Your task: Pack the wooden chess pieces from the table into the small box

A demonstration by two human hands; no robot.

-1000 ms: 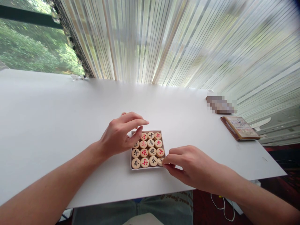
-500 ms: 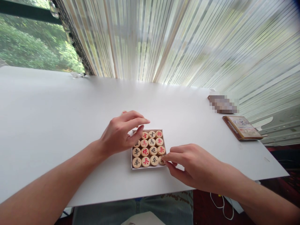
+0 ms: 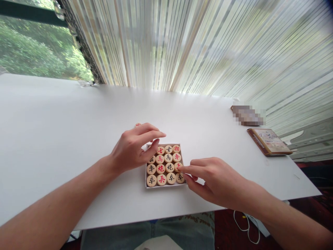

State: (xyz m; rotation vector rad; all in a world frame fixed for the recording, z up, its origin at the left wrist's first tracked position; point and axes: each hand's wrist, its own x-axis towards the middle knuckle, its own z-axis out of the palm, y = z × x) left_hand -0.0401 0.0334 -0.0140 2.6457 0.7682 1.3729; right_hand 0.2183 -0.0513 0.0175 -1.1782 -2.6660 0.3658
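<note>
A shallow white box (image 3: 164, 186) holds rows of round wooden Chinese chess pieces marked in red and black. Over the box's upper left corner hovers my left hand (image 3: 135, 145), open, thumb and fingers apart; it hides some pieces there. My right hand (image 3: 210, 175) is at the box's right edge. Its index fingertip touches a red-marked piece (image 3: 178, 166) in the right column, partly covering it, while the thumb is close to the black-marked corner piece (image 3: 180, 178). Another red-marked piece (image 3: 137, 124) lies on the table behind my left hand.
The white table (image 3: 65, 132) runs back to a striped sheer curtain (image 3: 161, 45). At the right lie a brown printed box (image 3: 270, 141) and a blurred-out object (image 3: 247, 115). A white cable (image 3: 240, 229) hangs below the table's front edge.
My right index finger has shifted from the corner piece up to the red-marked piece above it, so the corner piece's marking now shows. My left hand is nearly unmoved.
</note>
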